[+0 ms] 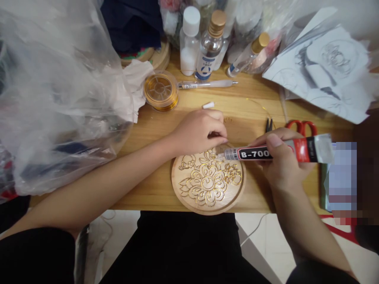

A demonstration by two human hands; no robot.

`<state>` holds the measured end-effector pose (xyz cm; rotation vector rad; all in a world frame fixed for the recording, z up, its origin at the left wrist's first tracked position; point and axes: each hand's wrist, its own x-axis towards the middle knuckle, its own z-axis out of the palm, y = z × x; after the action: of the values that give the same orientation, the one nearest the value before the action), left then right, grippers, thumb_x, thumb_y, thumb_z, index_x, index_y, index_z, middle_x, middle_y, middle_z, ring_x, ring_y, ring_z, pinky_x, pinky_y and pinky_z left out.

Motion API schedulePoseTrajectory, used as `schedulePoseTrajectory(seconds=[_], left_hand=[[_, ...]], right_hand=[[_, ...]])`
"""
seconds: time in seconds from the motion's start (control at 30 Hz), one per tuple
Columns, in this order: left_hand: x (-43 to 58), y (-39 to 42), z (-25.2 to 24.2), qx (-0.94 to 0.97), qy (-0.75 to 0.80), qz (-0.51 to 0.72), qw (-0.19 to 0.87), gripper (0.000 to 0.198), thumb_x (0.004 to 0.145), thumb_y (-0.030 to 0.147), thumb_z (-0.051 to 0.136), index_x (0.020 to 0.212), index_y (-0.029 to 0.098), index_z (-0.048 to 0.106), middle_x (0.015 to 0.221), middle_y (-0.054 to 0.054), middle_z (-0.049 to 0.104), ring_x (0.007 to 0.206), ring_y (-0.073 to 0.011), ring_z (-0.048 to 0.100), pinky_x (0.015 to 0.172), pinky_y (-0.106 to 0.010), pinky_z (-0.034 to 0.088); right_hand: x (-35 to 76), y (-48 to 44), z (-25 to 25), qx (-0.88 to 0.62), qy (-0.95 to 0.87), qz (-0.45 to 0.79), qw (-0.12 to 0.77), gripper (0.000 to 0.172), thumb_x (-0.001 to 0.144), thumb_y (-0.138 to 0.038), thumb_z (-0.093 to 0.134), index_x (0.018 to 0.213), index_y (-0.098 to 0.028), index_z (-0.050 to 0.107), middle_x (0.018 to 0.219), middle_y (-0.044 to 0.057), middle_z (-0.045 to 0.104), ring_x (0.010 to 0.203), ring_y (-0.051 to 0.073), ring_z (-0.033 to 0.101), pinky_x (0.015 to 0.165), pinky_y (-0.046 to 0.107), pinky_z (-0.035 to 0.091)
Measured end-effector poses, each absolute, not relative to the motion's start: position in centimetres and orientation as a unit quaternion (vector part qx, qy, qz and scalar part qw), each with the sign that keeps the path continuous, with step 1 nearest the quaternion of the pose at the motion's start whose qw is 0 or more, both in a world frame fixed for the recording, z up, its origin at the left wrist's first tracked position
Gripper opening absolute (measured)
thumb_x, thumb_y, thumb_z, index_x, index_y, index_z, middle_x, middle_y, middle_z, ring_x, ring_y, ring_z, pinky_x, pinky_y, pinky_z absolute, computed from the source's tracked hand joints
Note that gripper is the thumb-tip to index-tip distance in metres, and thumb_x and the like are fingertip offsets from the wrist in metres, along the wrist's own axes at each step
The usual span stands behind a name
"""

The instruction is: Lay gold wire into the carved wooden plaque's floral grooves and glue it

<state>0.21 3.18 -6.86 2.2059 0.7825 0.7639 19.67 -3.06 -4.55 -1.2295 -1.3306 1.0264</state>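
Observation:
A round wooden plate point(177, 197) lies at the table's front edge, with gold wire bent into flower outlines point(208, 183) across its face. My right hand point(280, 157) is closed around a glue tube point(251, 154) marked "B-700", held almost level. The tube's nozzle points left and reaches over the upper part of the plate, close to the wire; whether it touches cannot be told. Over the plate's far rim is my left hand point(203, 130), its fingers curled and the tips pressed together. Anything in that pinch is hidden or too small to name.
Behind the plate are a spool of gold wire point(161, 91), a pen point(207, 84), a small white cap point(208, 105) and several bottles point(207, 51). Red-handled scissors point(302, 127) and black plier tips point(269, 125) lie right. Plastic bags point(65, 98) crowd the left; drawn sheets point(322, 71) lie back right.

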Motion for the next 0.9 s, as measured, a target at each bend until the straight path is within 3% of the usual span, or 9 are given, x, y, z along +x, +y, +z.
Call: schedulePoseTrajectory(seconds=[0.13,0.4,0.9], left_hand=[[0.23,3.21,-6.83,0.843,0.296,0.295,0.338,0.009,0.079,0.021,0.067,0.072,0.017,0.071,0.074,-0.002,0.063,0.069,-0.0113,0.058,0.064,-0.025,0.043],[0.25,3.16,-6.7,0.844,0.307,0.283,0.336,0.008,0.078,0.02,0.068,0.072,0.017,0.071,0.074,-0.001,0.063,0.068,-0.0111,0.057,0.064,-0.026,0.042],[0.3,3.21,-6.79,0.844,0.306,0.287,0.335,0.007,0.078,0.02,0.069,0.071,0.017,0.071,0.073,-0.001,0.063,0.067,-0.0108,0.056,0.064,-0.025,0.041]], right_hand=[[19.6,-3.1,-4.18,-0.505,-0.546,0.44,0.504,0.02,0.083,-0.03,0.064,0.065,-0.022,0.069,0.055,0.0,0.065,0.037,0.008,0.048,0.029,0.021,0.03],[19.78,-3.2,-4.56,-0.53,-0.551,0.423,0.487,0.026,0.081,-0.044,0.067,0.063,-0.025,0.065,0.054,-0.002,0.062,0.038,0.01,0.051,0.027,0.022,0.031],[19.9,-3.17,-4.78,-0.521,-0.558,0.412,0.497,0.023,0.082,-0.042,0.066,0.067,-0.026,0.07,0.053,-0.002,0.061,0.035,0.009,0.047,0.025,0.023,0.028]])
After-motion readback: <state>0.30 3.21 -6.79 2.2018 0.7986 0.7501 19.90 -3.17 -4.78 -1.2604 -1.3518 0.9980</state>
